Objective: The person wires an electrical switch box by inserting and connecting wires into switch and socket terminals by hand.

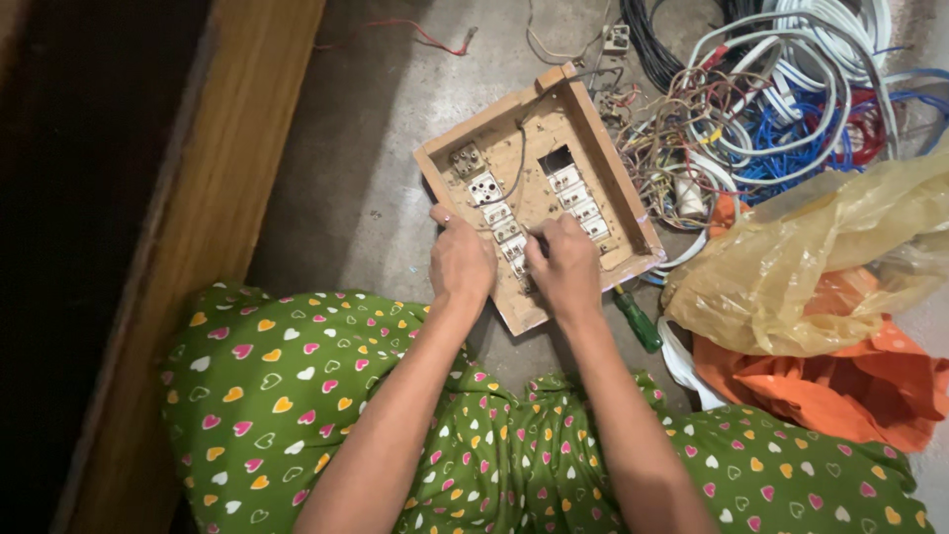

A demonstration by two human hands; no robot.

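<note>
While the person sits on the concrete floor [366,168] in a green dress with heart shapes [297,396], both hands rest on the near end of a wooden switch board [539,188] that lies flat on the floor in front of the knees, turned at an angle. The board is a shallow open frame, back side up, with two rows of white switch and socket backs [578,203] set in its panel.

The left hand [460,262] lies on the board's near left edge, fingers curled together, the thumb up against the frame's rim; whether it pinches anything cannot be told. The right hand [565,267] sits just beside it, over the lower end of the left row of switch backs, fingers bunched and bent down onto the panel. What lies under these fingertips is hidden by the hand itself. The two hands are close but do not touch.

A screwdriver with a green handle [638,321] lies on the floor just right of the right wrist, beside the board's near corner. Beyond the board to the right is a tangle of white, blue and red wires [781,109]. A yellowish plastic bag [820,257] rests on orange cloth [840,386] to the right. A wooden beam [188,247] runs along the left.
</note>
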